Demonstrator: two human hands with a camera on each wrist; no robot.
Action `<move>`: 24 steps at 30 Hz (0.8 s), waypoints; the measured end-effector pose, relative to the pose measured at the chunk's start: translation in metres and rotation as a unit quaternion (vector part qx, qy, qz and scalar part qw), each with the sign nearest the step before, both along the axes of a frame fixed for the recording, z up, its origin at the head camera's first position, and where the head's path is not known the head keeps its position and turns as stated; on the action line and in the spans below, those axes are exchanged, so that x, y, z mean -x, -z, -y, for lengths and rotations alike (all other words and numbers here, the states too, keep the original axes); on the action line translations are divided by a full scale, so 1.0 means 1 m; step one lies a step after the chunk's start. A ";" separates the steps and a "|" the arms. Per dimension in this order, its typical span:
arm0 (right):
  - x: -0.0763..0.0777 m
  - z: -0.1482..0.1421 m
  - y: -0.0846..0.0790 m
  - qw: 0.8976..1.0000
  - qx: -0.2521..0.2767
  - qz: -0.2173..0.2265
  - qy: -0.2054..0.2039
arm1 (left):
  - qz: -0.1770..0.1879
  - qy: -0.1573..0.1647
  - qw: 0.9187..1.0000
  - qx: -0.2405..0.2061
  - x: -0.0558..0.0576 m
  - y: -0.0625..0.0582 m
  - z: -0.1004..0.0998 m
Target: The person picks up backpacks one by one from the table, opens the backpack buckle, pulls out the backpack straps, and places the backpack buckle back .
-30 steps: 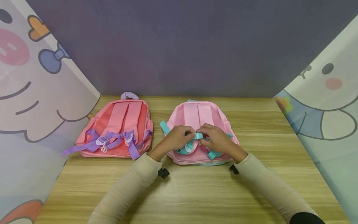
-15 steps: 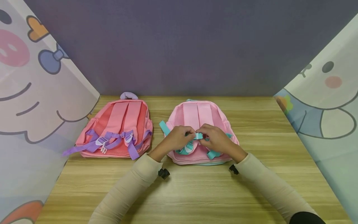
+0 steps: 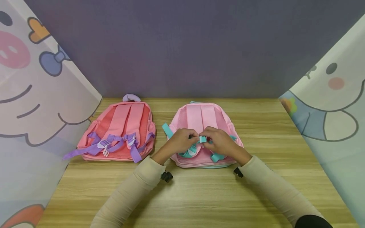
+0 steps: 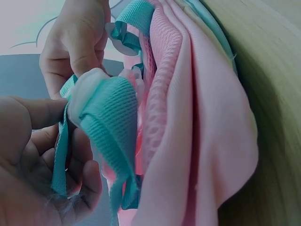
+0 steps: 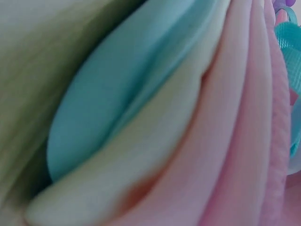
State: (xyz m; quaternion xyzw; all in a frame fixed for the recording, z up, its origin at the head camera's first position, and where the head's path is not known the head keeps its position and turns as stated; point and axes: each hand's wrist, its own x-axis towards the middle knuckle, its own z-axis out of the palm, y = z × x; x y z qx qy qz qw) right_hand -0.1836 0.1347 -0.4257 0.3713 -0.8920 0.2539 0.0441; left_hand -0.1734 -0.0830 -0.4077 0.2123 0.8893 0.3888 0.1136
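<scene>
A light pink backpack (image 3: 194, 114) lies with its padded shoulder straps facing up. Over its lower part, my left hand (image 3: 182, 140) and right hand (image 3: 220, 141) meet at a short stretch of teal webbing strap (image 3: 202, 139). The left wrist view shows a white plastic buckle (image 4: 84, 92) threaded with this webbing, raised off the bag. My left fingertips pinch the webbing at the buckle, and the right hand pinches it from the other side. Part of the buckle is hidden by fingers. In the right wrist view only the bag's side and some teal strap (image 5: 290, 40) appear.
On the left sits a coral backpack (image 3: 114, 126) with purple straps (image 3: 88, 150) and white buckles. Both bags rest on a wood-grain table (image 3: 199, 199). A dark panel (image 3: 182, 47) stands at the back, with cartoon-printed panels (image 3: 82, 95) at both sides.
</scene>
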 end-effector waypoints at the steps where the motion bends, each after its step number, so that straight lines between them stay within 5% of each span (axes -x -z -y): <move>1: 0.000 0.000 0.000 1.000 -0.002 0.000 0.000 | 0.000 0.001 1.000 0.002 0.000 0.000 0.000; 24: 0.003 0.000 -0.005 1.000 0.015 0.003 0.001 | 0.033 -0.009 0.999 -0.034 0.002 0.000 0.007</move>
